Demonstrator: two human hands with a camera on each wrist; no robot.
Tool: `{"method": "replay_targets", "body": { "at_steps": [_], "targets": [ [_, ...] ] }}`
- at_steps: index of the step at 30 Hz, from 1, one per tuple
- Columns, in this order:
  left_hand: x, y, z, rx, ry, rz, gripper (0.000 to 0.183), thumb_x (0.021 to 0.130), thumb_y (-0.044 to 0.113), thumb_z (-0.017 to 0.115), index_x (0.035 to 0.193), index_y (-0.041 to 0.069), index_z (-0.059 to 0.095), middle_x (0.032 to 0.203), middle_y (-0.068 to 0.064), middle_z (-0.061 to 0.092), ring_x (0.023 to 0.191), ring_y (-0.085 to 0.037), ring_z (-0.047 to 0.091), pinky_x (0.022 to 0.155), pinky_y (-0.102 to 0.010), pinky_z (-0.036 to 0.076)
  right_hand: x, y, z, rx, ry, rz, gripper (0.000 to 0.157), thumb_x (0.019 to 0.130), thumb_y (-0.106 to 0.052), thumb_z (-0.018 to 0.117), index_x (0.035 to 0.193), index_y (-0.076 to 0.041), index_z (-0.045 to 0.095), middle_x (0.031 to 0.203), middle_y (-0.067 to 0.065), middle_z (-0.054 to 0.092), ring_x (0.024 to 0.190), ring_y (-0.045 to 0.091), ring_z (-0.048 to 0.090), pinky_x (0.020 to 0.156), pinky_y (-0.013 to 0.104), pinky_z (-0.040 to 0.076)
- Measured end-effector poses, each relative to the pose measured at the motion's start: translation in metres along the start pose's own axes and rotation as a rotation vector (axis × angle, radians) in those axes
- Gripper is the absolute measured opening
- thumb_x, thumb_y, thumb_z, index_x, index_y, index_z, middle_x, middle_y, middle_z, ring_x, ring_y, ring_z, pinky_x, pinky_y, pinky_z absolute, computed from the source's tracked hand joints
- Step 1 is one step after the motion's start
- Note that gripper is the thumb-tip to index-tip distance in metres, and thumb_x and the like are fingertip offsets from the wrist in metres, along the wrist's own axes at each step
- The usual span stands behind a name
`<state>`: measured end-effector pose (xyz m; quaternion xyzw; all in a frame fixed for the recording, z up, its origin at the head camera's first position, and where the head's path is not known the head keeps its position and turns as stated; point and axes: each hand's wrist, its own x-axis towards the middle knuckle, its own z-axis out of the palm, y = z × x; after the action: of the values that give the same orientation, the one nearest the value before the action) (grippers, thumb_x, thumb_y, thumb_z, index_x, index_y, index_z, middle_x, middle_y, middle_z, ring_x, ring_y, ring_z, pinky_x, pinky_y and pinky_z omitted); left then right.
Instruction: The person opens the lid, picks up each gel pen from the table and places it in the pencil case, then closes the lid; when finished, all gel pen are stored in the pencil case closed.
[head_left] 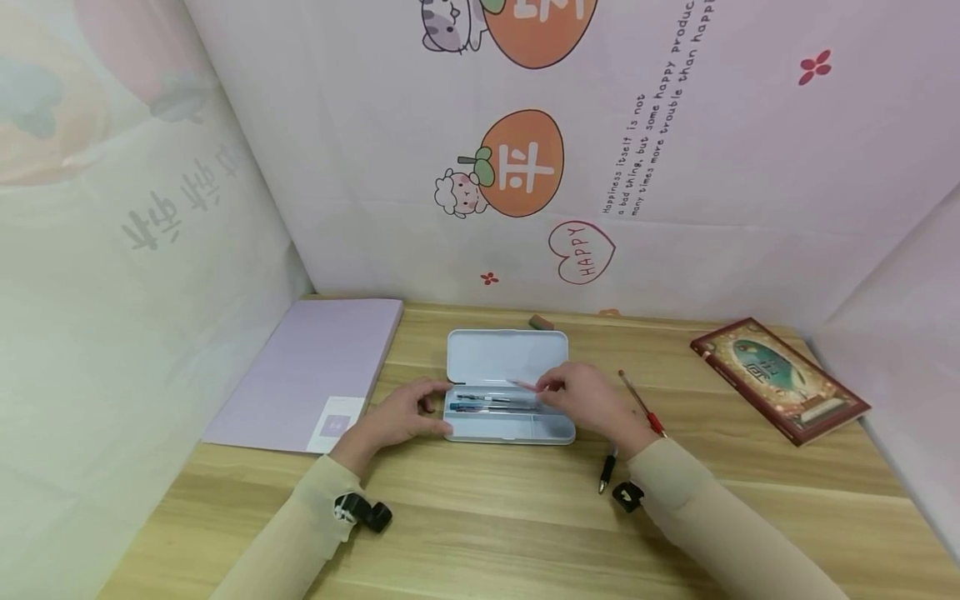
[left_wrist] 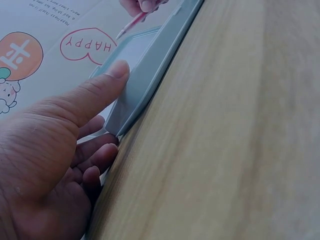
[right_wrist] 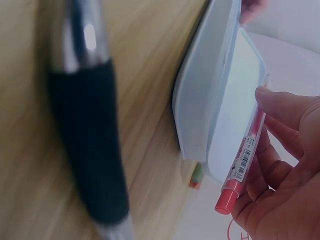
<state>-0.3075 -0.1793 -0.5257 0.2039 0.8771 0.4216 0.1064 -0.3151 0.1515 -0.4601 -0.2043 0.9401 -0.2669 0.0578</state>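
A light blue pencil case [head_left: 487, 429] lies with its lid raised on the wooden table. Several pens [head_left: 487, 408] rest in its back compartment. My left hand [head_left: 405, 412] grips the case's left end, the thumb at the front corner and the fingers round the side. Over the case's right part, my right hand [head_left: 588, 400] pinches a clear-barrelled red pen [right_wrist: 246, 157] between thumb and fingers. That pen has a barcode label and a red end, and it points left, tilted, above the tray. How far it is from the tray I cannot tell.
Right of the case lie a pen with a red grip [head_left: 655, 423] and a pen with a black grip [head_left: 607, 473], partly under the right arm. A small eraser-like block [right_wrist: 196, 175] sits behind the lid. A book [head_left: 780, 379] lies far right, a lilac folder [head_left: 315, 358] left.
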Motion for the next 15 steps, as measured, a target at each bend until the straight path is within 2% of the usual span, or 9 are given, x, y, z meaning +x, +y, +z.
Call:
{"method": "replay_targets", "body": {
  "at_steps": [8, 15],
  "targets": [
    [0.001, -0.003, 0.001, 0.016, 0.001, 0.009, 0.076, 0.074, 0.048, 0.084, 0.139, 0.020, 0.055, 0.095, 0.000, 0.055, 0.087, -0.018, 0.050, 0.076, -0.035, 0.044, 0.010, -0.010, 0.012, -0.034, 0.006, -0.064, 0.009, 0.089, -0.019, 0.074, 0.097, -0.014, 0.077, 0.084, -0.006, 0.063, 0.075, 0.012, 0.053, 0.066, 0.031, 0.046],
    [0.002, -0.007, 0.002, 0.017, 0.010, 0.007, 0.076, 0.073, 0.048, 0.084, 0.138, 0.020, 0.056, 0.095, -0.001, 0.055, 0.087, -0.018, 0.050, 0.076, -0.036, 0.044, 0.021, -0.015, 0.022, -0.076, 0.007, -0.077, 0.010, 0.089, -0.022, 0.074, 0.097, -0.017, 0.078, 0.082, -0.010, 0.063, 0.075, 0.011, 0.052, 0.071, 0.032, 0.044]
  ]
}}
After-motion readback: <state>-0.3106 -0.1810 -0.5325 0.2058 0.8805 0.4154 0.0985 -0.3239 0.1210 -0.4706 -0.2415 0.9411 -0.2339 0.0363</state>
